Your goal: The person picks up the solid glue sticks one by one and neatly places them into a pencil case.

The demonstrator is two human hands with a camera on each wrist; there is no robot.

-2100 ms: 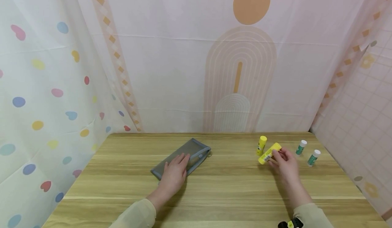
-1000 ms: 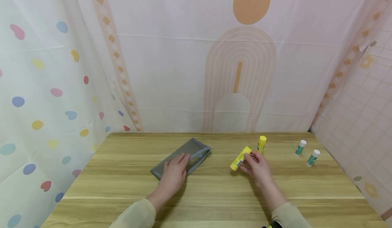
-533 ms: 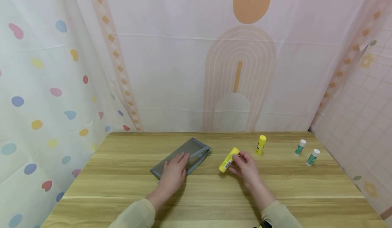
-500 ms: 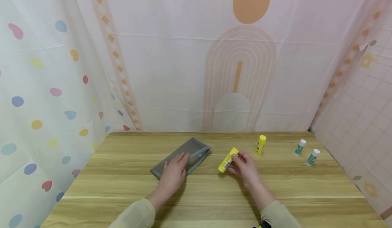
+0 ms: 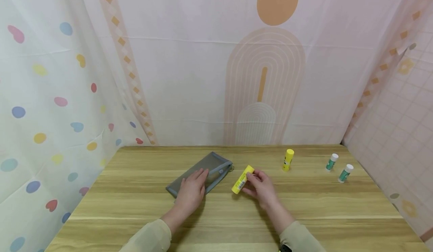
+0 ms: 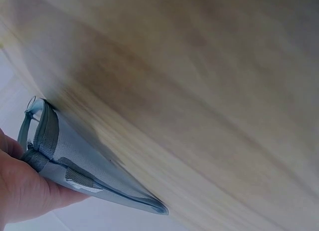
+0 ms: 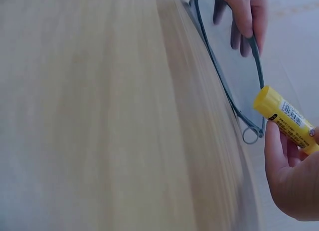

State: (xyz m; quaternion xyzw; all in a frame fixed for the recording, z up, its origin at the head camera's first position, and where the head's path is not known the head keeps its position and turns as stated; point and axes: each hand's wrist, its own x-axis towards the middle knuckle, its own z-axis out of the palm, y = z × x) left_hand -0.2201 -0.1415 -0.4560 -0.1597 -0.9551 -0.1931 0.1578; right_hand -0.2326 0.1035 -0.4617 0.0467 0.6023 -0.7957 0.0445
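A grey see-through zipper pouch [image 5: 199, 169] lies slanted on the table left of centre. My left hand [image 5: 191, 192] rests over its near edge. In the right wrist view, the thumb is at the upper rim and fingers show dimly through the mesh; the pouch's mouth [image 7: 227, 76] gapes. My right hand [image 5: 264, 190] holds a yellow glue stick [image 5: 242, 179] between thumb and fingers, tilted, just right of the pouch and apart from it. The glue stick's label and barcode face up. A small ring [image 7: 250, 135] hangs at the pouch's corner.
A second yellow glue stick [image 5: 288, 160] stands upright farther right. Two white-capped green glue sticks [image 5: 332, 162] stand near the right edge of the wooden table [image 5: 135, 207]. Patterned curtains [image 5: 189, 75] hang behind and at both sides.
My right hand has carried the yellow glue stick leftward, from beside the other yellow one to near the pouch. The left hand and pouch have stayed in place.
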